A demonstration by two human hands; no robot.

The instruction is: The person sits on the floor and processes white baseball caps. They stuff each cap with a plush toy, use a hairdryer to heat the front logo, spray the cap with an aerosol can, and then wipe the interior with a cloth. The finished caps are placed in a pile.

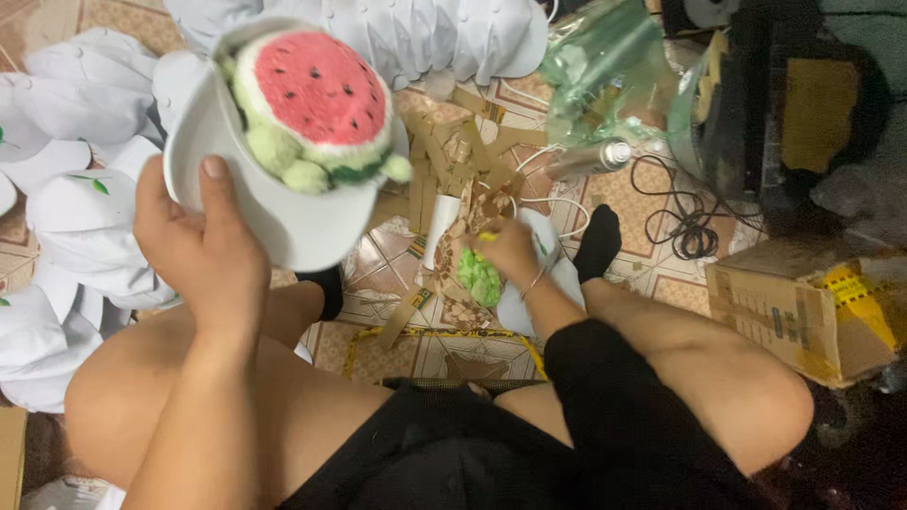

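- Left hand sat at 9 o'clock of centre, gripping a white cap by its brim, thumb flat on the brim's top face.
- A plush watermelon slice, red face with dark seeds and a fuzzy green rind, sat on the front of the cap at 11 o'clock; it touched the crown. Whether it was fastened could not be told.
- Right hand was just right of centre, low over the floor, fingers curled around a small yellow object; too small and blurred to identify.
- A light green fuzzy piece lay directly under the right hand, touching its palm side, on brown paper scraps.
- A thin bracelet circled the right wrist.
- The person sat on a tiled floor, bare knees spread, black socks on both feet.
- A heap of white caps filled the 9 to 10 o'clock edge; another row of them lay at 12 o'clock.
- A clear green plastic bag lay at 1 o'clock, a tangle of black cable at 2 o'clock.
- A torn cardboard box stood at 3 o'clock, well apart from both hands.
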